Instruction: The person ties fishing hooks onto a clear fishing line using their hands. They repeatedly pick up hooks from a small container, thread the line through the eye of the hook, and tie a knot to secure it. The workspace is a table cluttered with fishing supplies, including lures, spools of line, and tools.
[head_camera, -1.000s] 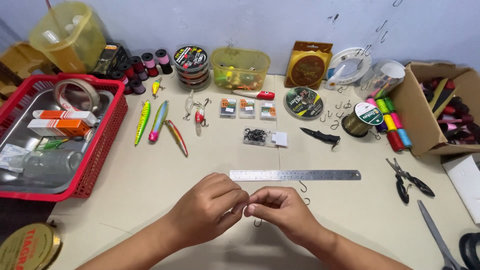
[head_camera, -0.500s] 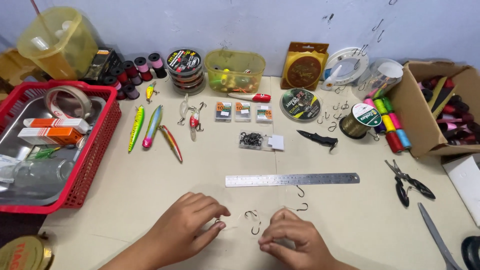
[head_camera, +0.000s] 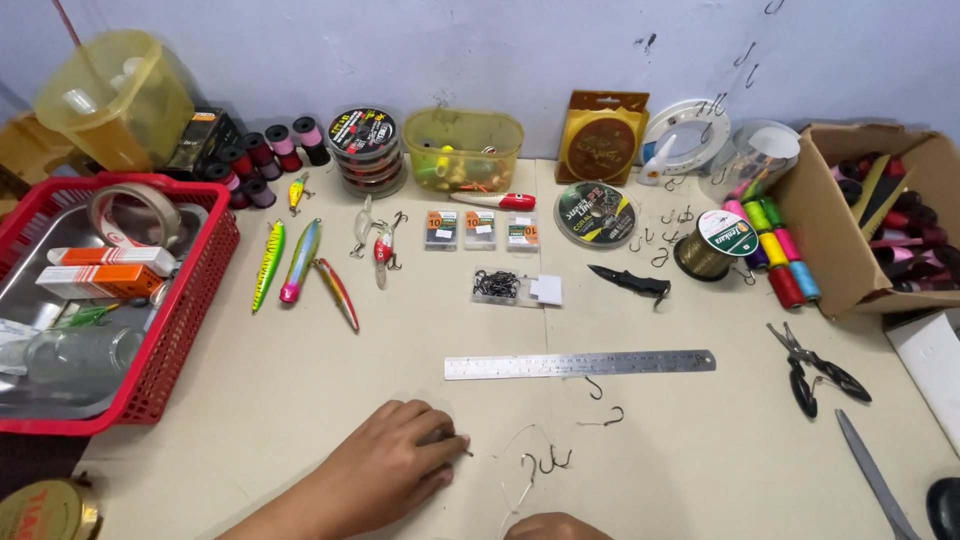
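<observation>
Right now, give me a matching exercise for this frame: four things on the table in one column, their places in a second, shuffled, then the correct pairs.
Things
1. steel ruler
2. red basket
3. black folding knife
4. pliers

Places
A. far left of the table, holding a metal tray
B. right side, below the cardboard box
C. flat across the middle, just beyond the loose hooks
D. below the round green line spool, right of the small hook tray

Pairs: 1-C, 2-A, 3-D, 4-B

The left hand rests near the hooks.
</observation>
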